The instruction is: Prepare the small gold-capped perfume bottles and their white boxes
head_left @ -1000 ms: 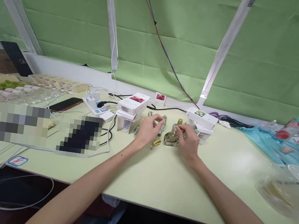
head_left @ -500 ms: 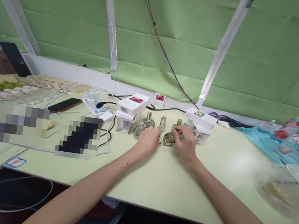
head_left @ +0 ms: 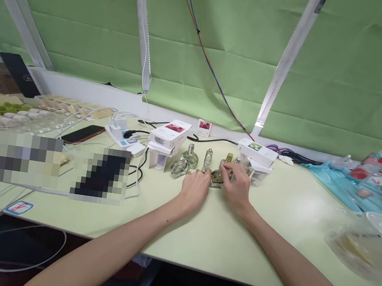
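Observation:
Both my hands meet at a low round dark glass bottle (head_left: 216, 179) on the pale green table (head_left: 200, 229). My right hand (head_left: 237, 183) pinches it from the right, fingers closed over its top. My left hand (head_left: 194, 189) is curled just left of it, fingertips touching its side; what lies under those fingers is hidden. Behind stand a clear round bottle (head_left: 191, 157), a smaller clear bottle (head_left: 178, 168), a narrow bottle (head_left: 207, 157) and a gold-capped bottle (head_left: 228, 158).
White cartons sit behind the bottles at left (head_left: 170, 135) and right (head_left: 256, 151), with a small box (head_left: 204, 127) by the wall. A phone (head_left: 83, 133), a charger (head_left: 120, 135) and white cables lie left. A blue bag (head_left: 345, 183) and a clear plastic container (head_left: 368, 246) lie right.
My left hand left the bottles at the back, came down over the loose gold cap on the table, then slid right to the dark bottle. The cap no longer shows. My right hand stayed on that bottle.

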Available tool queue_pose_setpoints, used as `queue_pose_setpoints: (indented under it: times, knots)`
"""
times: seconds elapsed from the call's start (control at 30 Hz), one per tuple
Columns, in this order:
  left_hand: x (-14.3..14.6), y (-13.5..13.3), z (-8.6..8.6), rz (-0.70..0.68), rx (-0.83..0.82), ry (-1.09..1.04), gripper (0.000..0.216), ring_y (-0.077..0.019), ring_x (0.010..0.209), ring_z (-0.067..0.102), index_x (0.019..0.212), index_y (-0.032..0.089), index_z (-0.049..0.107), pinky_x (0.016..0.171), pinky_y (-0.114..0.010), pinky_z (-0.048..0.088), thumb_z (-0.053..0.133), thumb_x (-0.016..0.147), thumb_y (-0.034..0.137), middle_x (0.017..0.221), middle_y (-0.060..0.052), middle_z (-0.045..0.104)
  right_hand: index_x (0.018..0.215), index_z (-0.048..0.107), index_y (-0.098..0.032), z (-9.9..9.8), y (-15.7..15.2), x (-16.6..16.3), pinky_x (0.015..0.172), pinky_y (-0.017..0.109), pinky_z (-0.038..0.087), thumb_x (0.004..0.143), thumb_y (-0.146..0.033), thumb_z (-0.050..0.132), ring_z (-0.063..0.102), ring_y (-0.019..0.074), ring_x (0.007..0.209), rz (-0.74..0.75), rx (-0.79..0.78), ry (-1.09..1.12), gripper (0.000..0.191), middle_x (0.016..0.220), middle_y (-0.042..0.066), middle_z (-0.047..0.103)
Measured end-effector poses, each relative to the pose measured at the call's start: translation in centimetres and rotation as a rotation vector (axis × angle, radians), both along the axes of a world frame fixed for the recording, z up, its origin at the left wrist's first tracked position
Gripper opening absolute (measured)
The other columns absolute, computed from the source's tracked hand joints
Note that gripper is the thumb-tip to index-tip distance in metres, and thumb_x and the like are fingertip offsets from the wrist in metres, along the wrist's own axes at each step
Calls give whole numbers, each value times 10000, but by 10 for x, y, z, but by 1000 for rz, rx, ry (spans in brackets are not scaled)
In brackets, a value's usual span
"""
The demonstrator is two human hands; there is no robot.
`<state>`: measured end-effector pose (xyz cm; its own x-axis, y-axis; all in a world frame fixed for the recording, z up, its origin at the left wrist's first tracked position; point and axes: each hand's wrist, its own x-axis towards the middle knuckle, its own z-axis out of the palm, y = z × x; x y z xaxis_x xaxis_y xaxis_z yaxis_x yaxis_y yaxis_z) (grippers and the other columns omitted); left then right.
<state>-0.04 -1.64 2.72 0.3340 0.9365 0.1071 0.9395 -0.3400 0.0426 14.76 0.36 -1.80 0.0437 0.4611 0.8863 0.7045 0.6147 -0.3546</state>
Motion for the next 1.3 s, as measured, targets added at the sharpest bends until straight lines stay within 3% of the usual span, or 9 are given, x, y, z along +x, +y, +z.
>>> queue_pose_setpoints:
  times: [0.13, 0.37, 0.67, 0.9, 1.03, 1.3]
  knots:
    - [6, -5, -4, 3, 5, 37, 503, -271, 972, 714, 1393, 33, 463, 713, -298, 513, 377, 898, -5, 1000, -209, 710, 924, 666, -210, -3, 0, -1, 760, 362, 533, 966, -235, 551, 640, 213, 880, -10, 9, 11, 125, 902, 60, 712]
    - [12, -6, -14, -13, 26, 28, 508, -275, 974, 714, 1389, -2, 459, 716, -312, 547, 399, 885, -16, 1037, -241, 691, 945, 662, -205, -7, 0, -2, 772, 363, 516, 966, -230, 554, 629, 212, 880, -16, 20, 22, 113, 921, 62, 712]
    - [12, -8, -9, -35, 4, 16, 458, -298, 959, 722, 1308, -20, 495, 725, -346, 553, 365, 869, -28, 994, -230, 693, 950, 660, -217, -9, -1, -4, 790, 369, 514, 974, -228, 528, 626, 217, 886, -23, 12, 21, 135, 940, 59, 714]
    - [8, -6, -17, -84, 37, -106, 559, -304, 911, 725, 1440, 23, 352, 728, -364, 525, 417, 891, 109, 1049, -215, 700, 961, 656, -210, -9, -4, -5, 790, 382, 522, 955, -236, 554, 626, 226, 900, -32, -9, 18, 106, 924, 67, 710]
    - [6, -1, -22, -127, 67, -213, 495, -288, 910, 717, 1418, 92, 383, 729, -348, 509, 417, 954, 260, 1128, -186, 686, 971, 657, -211, -9, -4, -6, 787, 388, 533, 942, -250, 572, 635, 230, 902, -48, -11, 33, 98, 927, 66, 714]
    - [1, 10, -17, -174, 46, -322, 381, -257, 999, 694, 1346, 165, 463, 775, -327, 502, 445, 974, 244, 1207, -157, 667, 1093, 660, -207, -10, -4, -5, 811, 413, 543, 940, -259, 572, 640, 246, 960, -45, -18, 30, 184, 1022, 88, 727]
